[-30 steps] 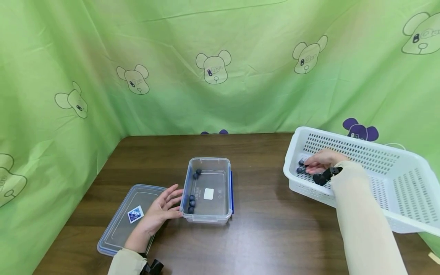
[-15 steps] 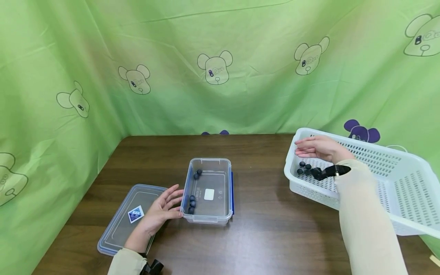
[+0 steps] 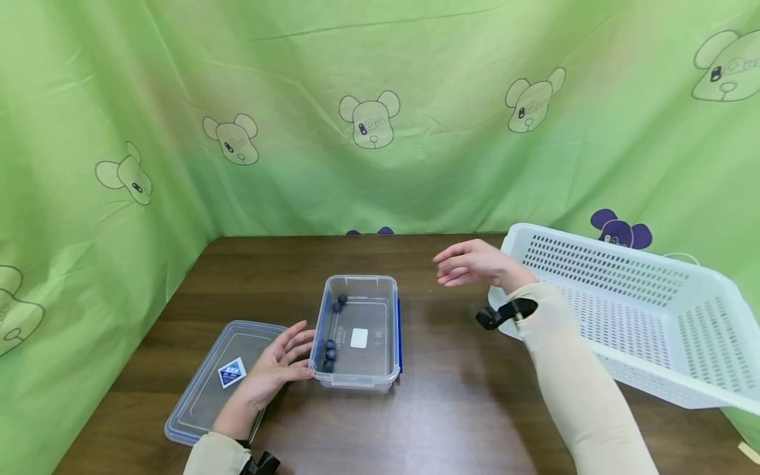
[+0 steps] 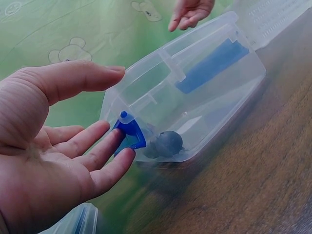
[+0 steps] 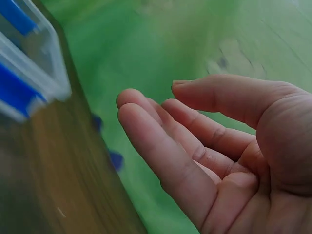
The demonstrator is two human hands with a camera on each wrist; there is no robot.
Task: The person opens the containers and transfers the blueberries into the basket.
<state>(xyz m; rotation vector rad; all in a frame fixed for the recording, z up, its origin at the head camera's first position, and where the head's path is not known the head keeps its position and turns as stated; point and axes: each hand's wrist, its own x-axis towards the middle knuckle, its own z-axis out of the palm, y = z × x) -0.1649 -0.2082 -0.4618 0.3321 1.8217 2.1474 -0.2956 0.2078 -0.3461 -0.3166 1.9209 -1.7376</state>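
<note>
The left hand (image 3: 274, 373) lies low with its palm turned up and inward, fingers (image 4: 100, 138) straight and slightly spread, thumb lifted apart from them. Its forearm, in a pale sleeve, runs back toward the body with a dark strap at the wrist. The right hand (image 3: 472, 263) is raised in the air, fingers (image 5: 161, 151) held together and nearly straight, thumb above them; it seems to hold nothing. Its sleeved arm bends at the elbow.

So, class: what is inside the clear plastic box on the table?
Inside the clear plastic box lie small dark balls near the front left corner and two more toward the back. A white label shows at the bottom. The left hand may hide part of the near wall.
</note>
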